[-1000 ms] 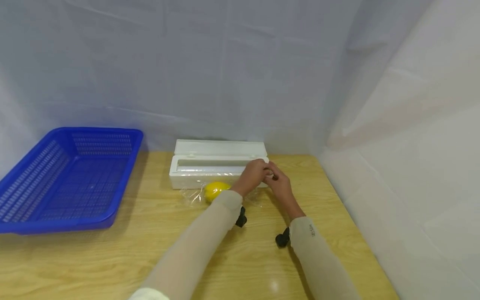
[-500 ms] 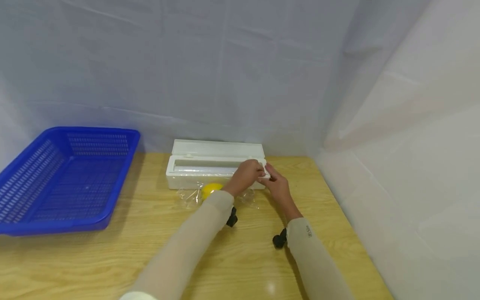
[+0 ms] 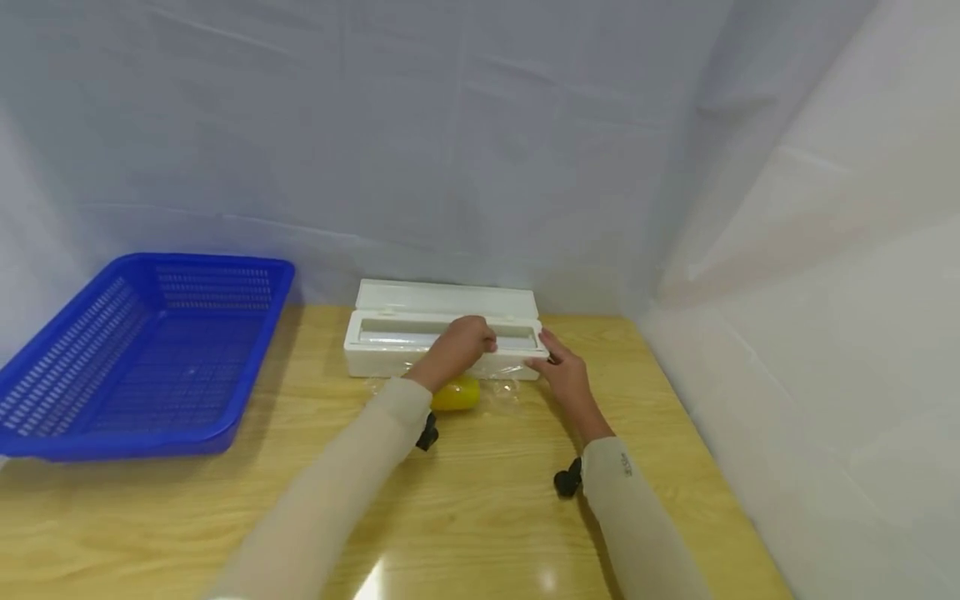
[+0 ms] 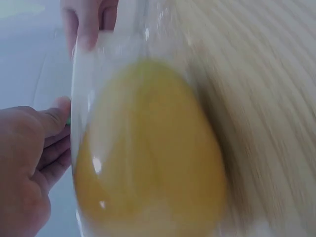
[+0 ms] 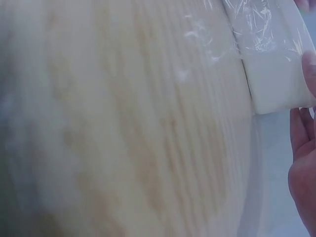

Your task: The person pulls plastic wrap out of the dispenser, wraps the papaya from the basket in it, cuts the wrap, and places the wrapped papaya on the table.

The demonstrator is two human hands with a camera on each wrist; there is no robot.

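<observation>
From the head camera, a white cling-film box (image 3: 444,340) lies across the far middle of the wooden table (image 3: 487,508), its long axis running left to right, lid folded back toward the wall. The left hand (image 3: 459,350) rests on the front edge of the box near its middle, fingers curled over that edge; whether it pinches the film or a slider there cannot be told. The right hand (image 3: 564,372) is at the box's right end, fingers bent against the corner and steadying it. A yellow lemon (image 3: 455,392) lies on a sheet of clear film (image 3: 501,393) just in front of the box, directly under the left wrist, so the left hand is the nearer one and the right is off to the fruit's right. A blue basket (image 3: 142,358) sits well apart at the left. In the left wrist view the lemon (image 4: 148,153) fills the frame, blurred, with film (image 4: 89,98) over it; the left hand's fingers (image 4: 34,148) show loosely bent beside it, and the right hand's fingertips (image 4: 86,24) touch the box beyond. In the right wrist view the box end (image 5: 276,69) with crinkled film on it lies ahead, the right hand's fingers (image 5: 303,148) against its corner.
</observation>
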